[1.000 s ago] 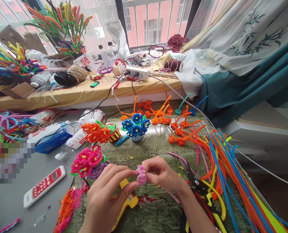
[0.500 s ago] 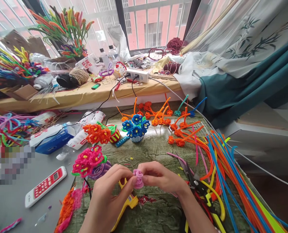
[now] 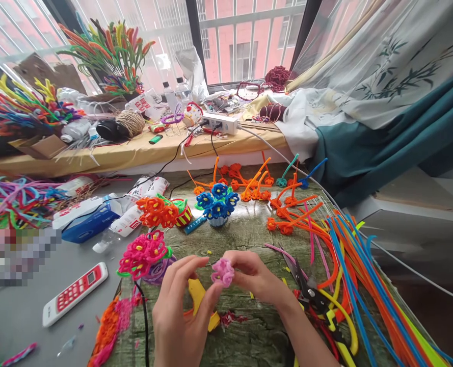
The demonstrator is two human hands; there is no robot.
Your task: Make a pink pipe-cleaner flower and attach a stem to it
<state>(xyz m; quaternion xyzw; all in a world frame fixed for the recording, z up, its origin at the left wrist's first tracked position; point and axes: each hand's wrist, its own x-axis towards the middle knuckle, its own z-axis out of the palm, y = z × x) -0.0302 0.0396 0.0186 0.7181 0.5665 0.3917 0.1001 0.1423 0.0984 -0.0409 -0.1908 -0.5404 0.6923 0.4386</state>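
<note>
A small light-pink looped flower (image 3: 222,272) is pinched between the thumb and fingers of my right hand (image 3: 255,278). On its left side my left hand (image 3: 186,306) has thumb and fingers spread apart, the thumb tip close to the petals. Under my left hand lies a yellow glue gun (image 3: 197,295), partly hidden. Beyond my hands stand a pot of blue flowers (image 3: 216,204), a pot of orange flowers (image 3: 158,211) and a pot of magenta flowers (image 3: 144,255). Black-bladed scissors (image 3: 310,293) lie to the right of my right hand.
Orange flower pieces (image 3: 283,224) are scattered at the table's back right. Long orange and blue stems (image 3: 358,270) lie at the right edge. A white remote (image 3: 75,294) and a blue box (image 3: 92,221) are at left. A power strip (image 3: 220,123) sits on the sill.
My left hand's fingers have opened away from the pink flower. The flower is now turned with its petals showing, held by my right hand. The view has shifted slightly.
</note>
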